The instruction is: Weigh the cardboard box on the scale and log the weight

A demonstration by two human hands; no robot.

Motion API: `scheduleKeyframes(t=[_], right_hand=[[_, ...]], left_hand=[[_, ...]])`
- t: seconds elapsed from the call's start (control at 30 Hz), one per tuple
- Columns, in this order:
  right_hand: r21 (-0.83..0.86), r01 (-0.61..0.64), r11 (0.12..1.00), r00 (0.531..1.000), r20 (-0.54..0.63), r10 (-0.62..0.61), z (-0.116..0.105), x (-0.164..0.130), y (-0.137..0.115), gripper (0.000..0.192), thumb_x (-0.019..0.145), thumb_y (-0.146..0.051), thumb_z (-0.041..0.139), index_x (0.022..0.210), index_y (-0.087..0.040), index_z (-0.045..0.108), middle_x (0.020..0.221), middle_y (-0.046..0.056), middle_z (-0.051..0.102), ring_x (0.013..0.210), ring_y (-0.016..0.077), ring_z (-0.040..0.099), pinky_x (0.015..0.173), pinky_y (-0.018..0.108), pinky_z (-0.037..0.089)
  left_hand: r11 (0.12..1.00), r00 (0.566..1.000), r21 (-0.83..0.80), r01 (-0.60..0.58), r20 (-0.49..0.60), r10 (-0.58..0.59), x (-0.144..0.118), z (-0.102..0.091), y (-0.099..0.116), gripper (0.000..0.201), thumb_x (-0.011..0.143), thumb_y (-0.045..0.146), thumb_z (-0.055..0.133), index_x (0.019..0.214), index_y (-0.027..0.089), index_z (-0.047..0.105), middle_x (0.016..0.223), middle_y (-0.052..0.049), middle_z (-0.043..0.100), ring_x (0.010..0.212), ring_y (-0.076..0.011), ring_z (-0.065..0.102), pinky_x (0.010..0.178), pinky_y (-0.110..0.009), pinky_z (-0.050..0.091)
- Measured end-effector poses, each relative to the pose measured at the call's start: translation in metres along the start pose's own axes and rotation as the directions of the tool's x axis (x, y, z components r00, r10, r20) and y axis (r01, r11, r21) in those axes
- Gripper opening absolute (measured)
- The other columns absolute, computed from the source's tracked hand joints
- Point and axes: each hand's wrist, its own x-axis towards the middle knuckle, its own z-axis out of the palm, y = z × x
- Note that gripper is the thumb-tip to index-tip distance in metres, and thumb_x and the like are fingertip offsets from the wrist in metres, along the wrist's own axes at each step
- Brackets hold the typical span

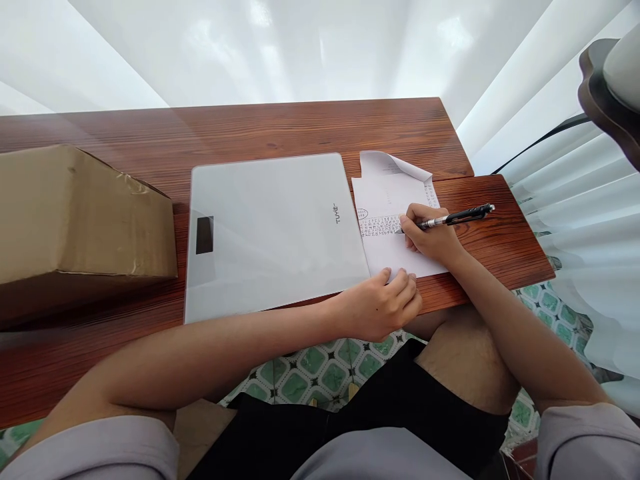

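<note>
My right hand (431, 230) is closed around a black and silver pen (469, 214). The pen's tip rests on a white sheet of paper (380, 257), at the end of several lines of small handwritten characters. At the sheet's lower edge lies my left hand (383, 303), its fingers loosely bent and slightly apart, nothing visible in them. Its fingertips touch the bottom of the paper. The top of the sheet curls over at its right corner. Immediately left of the paper is a flat white glass-topped scale (275, 227) with a dark display window, partly under the left forearm.
A brown cardboard box (100, 213) stands on the left of the reddish wooden table (280, 127). White curtains (320, 53) hang behind and on the right. A dark scalloped object (607, 93) juts in at upper right. Green patterned tiles (320, 370) cover the floor below.
</note>
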Motion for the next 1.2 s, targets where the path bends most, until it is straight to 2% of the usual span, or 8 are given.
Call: scheduleKeyframes(t=[0.5, 0.67, 0.93, 1.2], right_hand=[[-0.033, -0.002, 0.999, 1.0, -0.009, 0.002, -0.0005, -0.0003, 0.0006, 0.038, 0.094, -0.037, 0.058, 0.063, -0.024, 0.042, 0.047, -0.005, 0.057, 0.041, 0.0131, 0.053, 0.047, 0.03, 0.045], [0.003, -0.004, 1.0, 1.0, -0.021, 0.005, 0.0, -0.0006, 0.0001, 0.035, 0.095, -0.035, 0.056, 0.065, -0.024, 0.043, 0.048, -0.005, 0.057, 0.039, 0.0128, 0.052, 0.046, 0.03, 0.044], [0.015, -0.037, 0.999, 0.999, -0.038, 0.037, 0.0002, -0.0003, 0.001, 0.037, 0.094, -0.037, 0.059, 0.064, -0.024, 0.043, 0.047, -0.005, 0.057, 0.038, 0.0128, 0.052, 0.043, 0.03, 0.046], [0.002, -0.02, 1.0, 0.999, -0.035, 0.02, 0.0012, 0.0006, -0.001, 0.036, 0.093, -0.03, 0.059, 0.062, -0.024, 0.042, 0.046, -0.005, 0.055, 0.037, 0.0119, 0.052, 0.041, 0.028, 0.044]], left_hand=[[1.0, 1.0, 0.003, 0.0, -0.026, 0.0, -0.0008, 0.0025, 0.0014, 0.04, 0.094, 0.023, 0.045, 0.122, 0.002, 0.063, 0.127, -0.027, 0.066, 0.113, -0.0359, 0.064, 0.088, -0.044, 0.051], [1.0, 0.999, 0.015, 0.002, -0.041, -0.002, -0.0003, 0.0013, 0.0005, 0.039, 0.095, 0.021, 0.042, 0.121, 0.003, 0.064, 0.125, -0.024, 0.068, 0.112, -0.0348, 0.065, 0.086, -0.043, 0.052], [1.0, 0.999, 0.007, 0.012, -0.039, -0.011, -0.0007, 0.0006, 0.0008, 0.038, 0.096, 0.022, 0.044, 0.122, 0.002, 0.063, 0.127, -0.026, 0.066, 0.112, -0.0343, 0.065, 0.087, -0.043, 0.051], [0.999, 0.999, 0.04, 0.013, -0.049, -0.011, -0.0004, 0.0019, 0.0018, 0.039, 0.097, 0.022, 0.041, 0.122, 0.003, 0.064, 0.126, -0.023, 0.068, 0.111, -0.034, 0.065, 0.087, -0.043, 0.051]])
